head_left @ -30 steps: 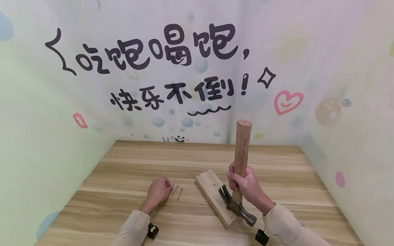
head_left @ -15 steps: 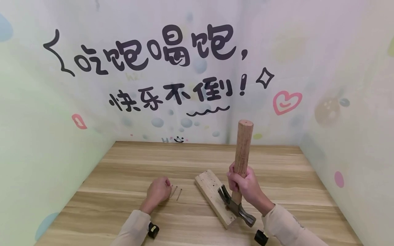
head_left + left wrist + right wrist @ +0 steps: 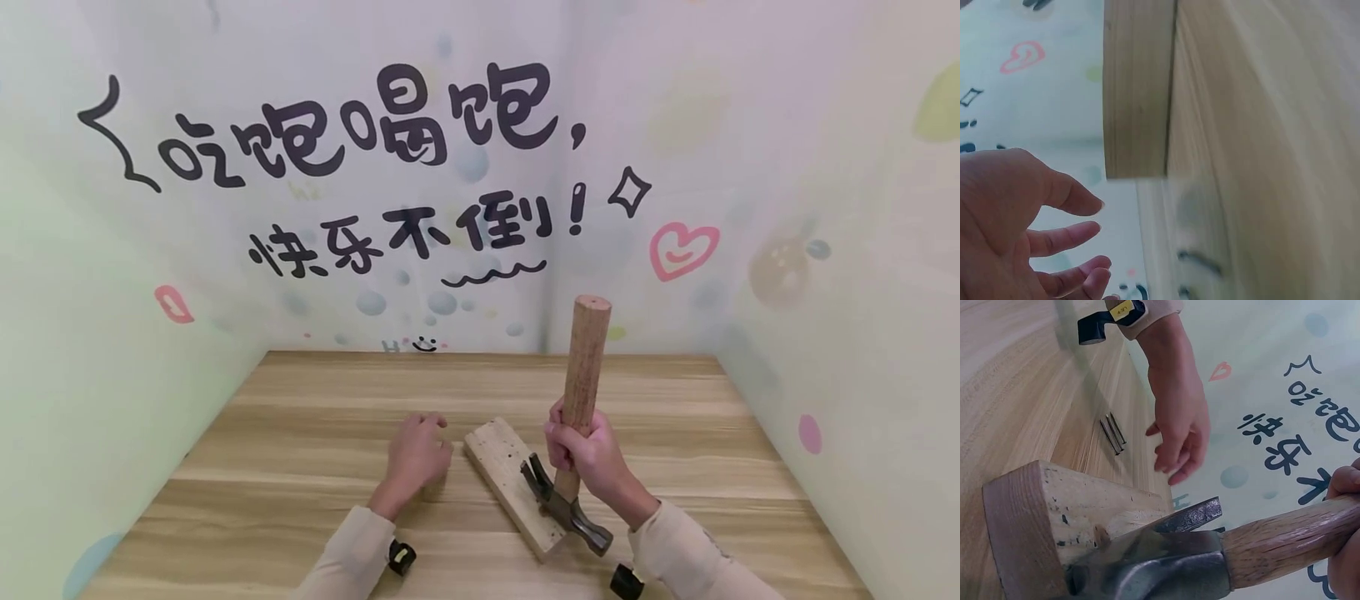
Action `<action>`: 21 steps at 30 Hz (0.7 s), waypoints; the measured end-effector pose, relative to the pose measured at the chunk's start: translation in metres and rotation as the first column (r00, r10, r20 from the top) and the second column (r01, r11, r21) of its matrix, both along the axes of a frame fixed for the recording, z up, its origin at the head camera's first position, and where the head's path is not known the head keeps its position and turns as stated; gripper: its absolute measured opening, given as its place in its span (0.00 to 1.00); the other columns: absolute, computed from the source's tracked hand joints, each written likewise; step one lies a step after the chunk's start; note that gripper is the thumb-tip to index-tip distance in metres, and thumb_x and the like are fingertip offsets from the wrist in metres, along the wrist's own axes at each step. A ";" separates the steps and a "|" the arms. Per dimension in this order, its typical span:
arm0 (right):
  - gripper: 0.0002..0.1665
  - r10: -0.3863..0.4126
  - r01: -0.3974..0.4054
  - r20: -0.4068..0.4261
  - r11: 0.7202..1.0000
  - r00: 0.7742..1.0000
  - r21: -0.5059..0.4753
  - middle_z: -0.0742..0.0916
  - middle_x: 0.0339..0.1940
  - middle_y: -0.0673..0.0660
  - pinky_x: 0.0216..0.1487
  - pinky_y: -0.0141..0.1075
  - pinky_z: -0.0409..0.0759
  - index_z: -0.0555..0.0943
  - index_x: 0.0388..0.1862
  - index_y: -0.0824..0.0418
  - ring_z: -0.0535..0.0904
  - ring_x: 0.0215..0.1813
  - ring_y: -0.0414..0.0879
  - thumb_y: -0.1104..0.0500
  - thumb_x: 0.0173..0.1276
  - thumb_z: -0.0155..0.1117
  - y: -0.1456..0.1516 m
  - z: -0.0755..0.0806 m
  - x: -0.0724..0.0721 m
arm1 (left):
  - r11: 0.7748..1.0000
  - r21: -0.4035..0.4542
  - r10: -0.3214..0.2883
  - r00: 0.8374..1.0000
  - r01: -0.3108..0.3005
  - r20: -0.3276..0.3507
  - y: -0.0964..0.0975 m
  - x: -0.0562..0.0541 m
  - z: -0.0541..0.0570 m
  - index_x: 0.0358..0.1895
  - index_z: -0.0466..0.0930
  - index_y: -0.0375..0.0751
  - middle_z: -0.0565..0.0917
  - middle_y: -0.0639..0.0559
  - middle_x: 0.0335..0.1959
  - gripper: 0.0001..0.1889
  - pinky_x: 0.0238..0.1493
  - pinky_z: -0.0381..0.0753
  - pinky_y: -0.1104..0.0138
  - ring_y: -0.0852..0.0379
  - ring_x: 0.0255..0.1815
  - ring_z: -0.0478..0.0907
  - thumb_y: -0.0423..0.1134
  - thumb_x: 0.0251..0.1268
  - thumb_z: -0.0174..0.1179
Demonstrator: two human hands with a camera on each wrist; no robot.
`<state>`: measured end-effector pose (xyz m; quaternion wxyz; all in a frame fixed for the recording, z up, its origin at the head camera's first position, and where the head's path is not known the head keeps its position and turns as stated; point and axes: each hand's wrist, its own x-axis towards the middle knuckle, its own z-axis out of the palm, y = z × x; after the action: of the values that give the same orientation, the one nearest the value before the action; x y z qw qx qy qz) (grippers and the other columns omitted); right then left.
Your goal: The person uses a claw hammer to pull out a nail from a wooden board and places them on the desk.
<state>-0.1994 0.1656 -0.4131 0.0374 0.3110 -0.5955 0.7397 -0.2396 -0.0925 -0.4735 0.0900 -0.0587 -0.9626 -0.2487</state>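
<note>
My right hand grips the wooden handle of a claw hammer, its butt pointing up and its metal head low. The hammer's head hangs over or rests on the wooden block; which of the two I cannot tell. Dark specks or holes mark the block's top. To the left of the block, my left hand is above the table with its fingers spread apart and nothing in them, as the left wrist view shows. A few nails lie on the table below the left hand, which hides them in the head view.
The wood-grain table is bounded by printed fabric walls at the back and sides. A black wrist camera mount sits by the left cuff, and another black mount by the right.
My left hand has left its place beside the nails, moved right toward the block and spread its fingers. The right hand keeps its hold on the hammer; the whole view has shifted slightly.
</note>
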 end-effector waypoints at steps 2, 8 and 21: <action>0.08 0.008 -0.008 -0.008 1.000 1.000 0.000 0.66 0.12 0.59 0.12 0.37 0.61 0.62 0.30 0.70 0.61 0.12 0.47 0.75 0.67 0.48 -0.001 0.000 0.000 | 1.000 0.003 -0.019 1.000 0.019 -0.018 0.009 -0.002 0.000 0.49 0.82 0.38 0.80 0.39 0.48 0.13 0.42 0.79 0.49 0.40 0.50 0.77 0.36 0.61 0.63; 0.07 0.024 -0.024 -0.002 1.000 1.000 0.008 0.65 0.11 0.61 0.12 0.38 0.61 0.63 0.30 0.69 0.61 0.12 0.48 0.74 0.67 0.49 -0.004 -0.001 0.002 | 0.998 0.017 -0.061 0.996 0.062 -0.058 0.031 -0.011 -0.002 0.50 0.82 0.38 0.81 0.40 0.46 0.13 0.45 0.78 0.49 0.41 0.48 0.78 0.37 0.64 0.61; 0.06 0.001 0.000 -0.022 0.998 1.000 0.061 0.66 0.12 0.63 0.13 0.36 0.63 0.65 0.31 0.69 0.63 0.14 0.45 0.74 0.67 0.50 -0.004 -0.004 0.003 | 0.995 -0.061 -0.085 0.996 0.083 -0.027 0.071 -0.021 -0.011 0.58 0.78 0.38 0.82 0.38 0.52 0.19 0.49 0.77 0.46 0.39 0.52 0.78 0.46 0.73 0.54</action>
<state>-0.1964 0.1613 -0.4170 0.0343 0.3201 -0.6172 0.7179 -0.2608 -0.0213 -0.4845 0.0921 -0.1053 -0.9649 -0.2224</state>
